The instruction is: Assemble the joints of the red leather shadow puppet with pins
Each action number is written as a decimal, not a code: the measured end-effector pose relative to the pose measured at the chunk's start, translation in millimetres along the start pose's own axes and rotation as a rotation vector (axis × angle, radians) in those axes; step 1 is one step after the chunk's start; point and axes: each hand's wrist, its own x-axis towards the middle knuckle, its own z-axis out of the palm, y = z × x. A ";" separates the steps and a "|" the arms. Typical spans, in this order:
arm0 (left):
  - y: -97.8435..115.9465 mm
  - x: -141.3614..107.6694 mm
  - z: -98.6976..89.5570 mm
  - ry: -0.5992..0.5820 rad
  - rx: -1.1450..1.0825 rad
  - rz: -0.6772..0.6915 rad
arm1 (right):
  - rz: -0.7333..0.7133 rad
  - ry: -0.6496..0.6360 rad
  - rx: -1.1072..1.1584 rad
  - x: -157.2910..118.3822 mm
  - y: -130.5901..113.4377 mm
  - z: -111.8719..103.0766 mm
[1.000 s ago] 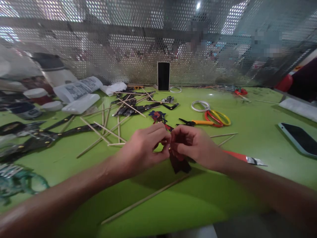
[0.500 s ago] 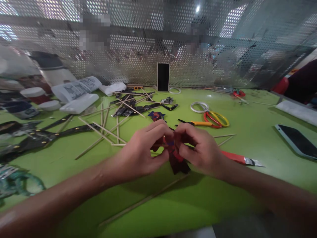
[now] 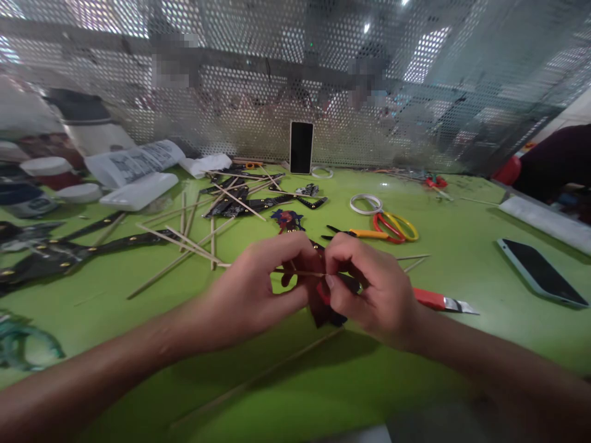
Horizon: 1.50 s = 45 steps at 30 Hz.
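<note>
A thin wooden stick [image 3: 300, 272] runs level between my hands, above the middle of the green table. My left hand [image 3: 258, 289] curls around it, fingers bent and thumb below. The thumb and forefinger of my right hand [image 3: 376, 286] pinch the stick's right end. Beneath and behind my fingers lies a flat jointed puppet figure, with a dark red lower part [image 3: 318, 311] and a red and blue upper part [image 3: 287, 219]. Its middle is mostly hidden by my hands. A red-handled craft knife [image 3: 429, 299] rests beside my right hand, and another stick [image 3: 258, 378] lies in front.
Yellow-handled pliers [image 3: 369, 234], red and yellow scissor-like handles [image 3: 401, 226] and a white ring [image 3: 365, 203] lie beyond my right hand. Several sticks and black jointed figures [image 3: 231, 200] spread left. One phone [image 3: 301, 147] stands upright; another phone [image 3: 542, 271] lies right. Jars [image 3: 55, 175] stand left.
My right fingers have closed on the stick's end, and the stick shows more clearly between my hands. The view has shifted slightly.
</note>
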 end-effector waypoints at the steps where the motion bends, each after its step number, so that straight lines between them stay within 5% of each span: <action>1: 0.0 -0.1 0.2 -0.002 -0.020 0.000 | -0.004 0.001 -0.005 -0.2 -0.7 -0.5; 22: -1.4 4.2 -0.1 0.045 0.049 0.093 | -0.094 0.032 -0.172 6.1 -4.3 -4.5; 34: 2.6 1.4 1.5 0.028 0.171 -0.029 | -0.269 0.080 -0.224 5.0 10.5 -3.0; 37: 1.8 1.4 1.2 0.029 0.167 -0.055 | -0.188 0.070 -0.201 4.8 9.1 -2.3; 45: -2.2 2.7 5.3 0.111 0.131 -0.035 | 0.403 0.075 0.254 4.5 -5.0 6.5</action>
